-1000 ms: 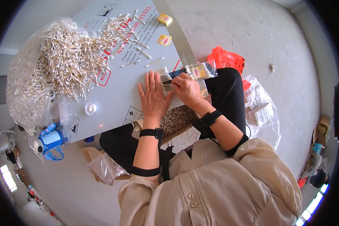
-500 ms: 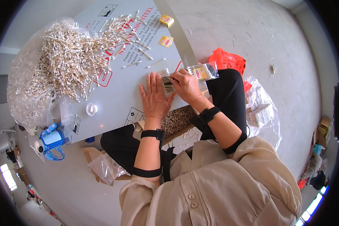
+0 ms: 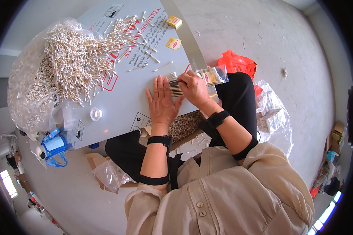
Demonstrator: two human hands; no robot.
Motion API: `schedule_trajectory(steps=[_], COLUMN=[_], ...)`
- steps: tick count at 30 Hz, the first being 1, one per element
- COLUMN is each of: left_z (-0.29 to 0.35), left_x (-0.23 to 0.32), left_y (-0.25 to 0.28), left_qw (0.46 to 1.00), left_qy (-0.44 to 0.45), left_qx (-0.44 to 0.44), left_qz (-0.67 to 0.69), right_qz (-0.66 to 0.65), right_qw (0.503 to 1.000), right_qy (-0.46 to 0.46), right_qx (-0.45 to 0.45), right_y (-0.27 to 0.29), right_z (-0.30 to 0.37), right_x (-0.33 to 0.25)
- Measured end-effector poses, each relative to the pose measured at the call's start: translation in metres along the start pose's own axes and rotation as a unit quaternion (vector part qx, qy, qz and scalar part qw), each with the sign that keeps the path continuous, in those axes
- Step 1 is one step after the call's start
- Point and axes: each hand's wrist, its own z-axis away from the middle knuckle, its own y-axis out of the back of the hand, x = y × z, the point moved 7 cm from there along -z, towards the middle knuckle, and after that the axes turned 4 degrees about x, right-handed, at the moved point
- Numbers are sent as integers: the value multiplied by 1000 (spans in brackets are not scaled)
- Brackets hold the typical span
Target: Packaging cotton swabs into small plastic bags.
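Nudged slightly outward, my right hand (image 3: 195,89) is pinched beside the swab row (image 3: 176,91), left hand (image 3: 161,102) flat; rightward pouch (image 3: 209,76) looks filled, leftward heap (image 3: 70,58) unpacked.

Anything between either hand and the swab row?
Nothing visible: the swab row sits between the left hand and right hand, close beside both. A loose swab lies beyond the fingertips, not between.

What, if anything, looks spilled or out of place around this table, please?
Loose cotton swabs lie at scattered angles across the tabletop, outside the heap in the clear plastic bag, unlike the neat row beside the left hand. Thin pale sticks also litter the floor.
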Motion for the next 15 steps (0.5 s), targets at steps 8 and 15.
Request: schedule_trajectory(steps=[8, 15], left_z=[1, 1], left_x=[0, 0], left_y=[-2, -2], left_qw=[1000, 1000], left_qy=[-2, 2], left_qx=[5, 1], left_qz=[0, 3], right_qz=[14, 17], right_qw=[1000, 1000], right_qy=[-10, -14], right_qx=[-9, -15], right_y=[-3, -6], right_z=[-11, -11], right_x=[3, 4])
